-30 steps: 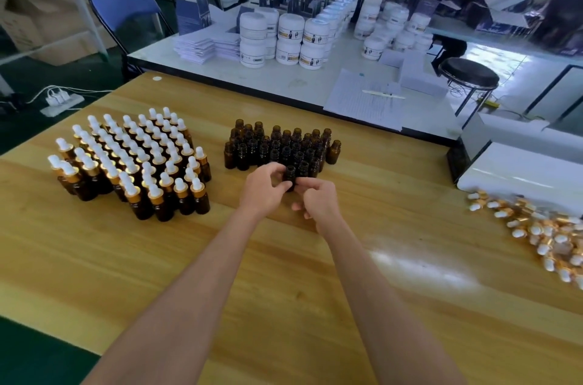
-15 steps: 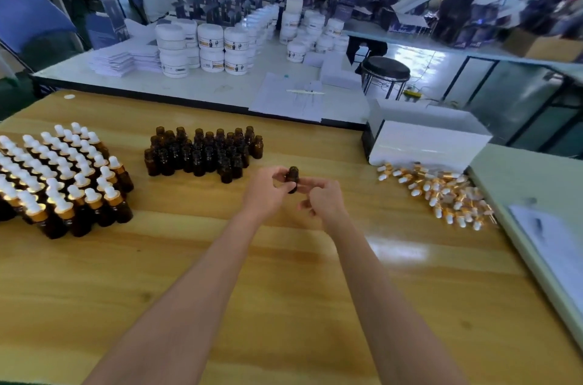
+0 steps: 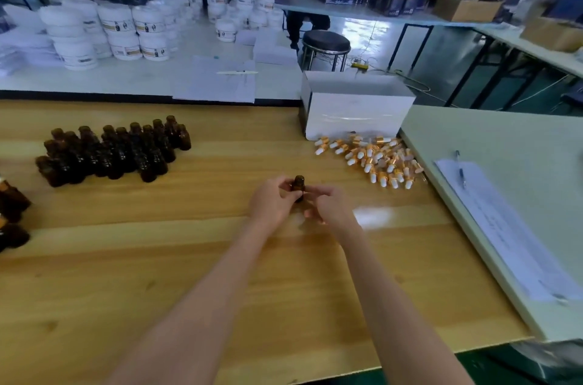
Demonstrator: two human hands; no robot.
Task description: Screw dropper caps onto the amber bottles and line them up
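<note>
An uncapped amber bottle (image 3: 298, 186) stands upright between my hands above the wooden table (image 3: 189, 258). My left hand (image 3: 273, 204) grips it from the left. My right hand (image 3: 331, 207) sits just right of it with curled fingers; whether it touches the bottle is unclear. A cluster of uncapped amber bottles (image 3: 116, 151) stands at the left. Loose gold-and-white dropper caps (image 3: 375, 160) lie in a pile at the right. A few capped bottles (image 3: 11, 211) show at the far left edge.
A white box (image 3: 356, 113) stands behind the cap pile. A pale board (image 3: 504, 163) with a paper sheet and pen lies on the right. White jars (image 3: 126, 31), a stool (image 3: 326, 45) and a seated person are beyond the table.
My view has swung right, so the capped bottles slid out at the left. My left hand lifted one bottle from the cluster and carried it right, toward the caps.
</note>
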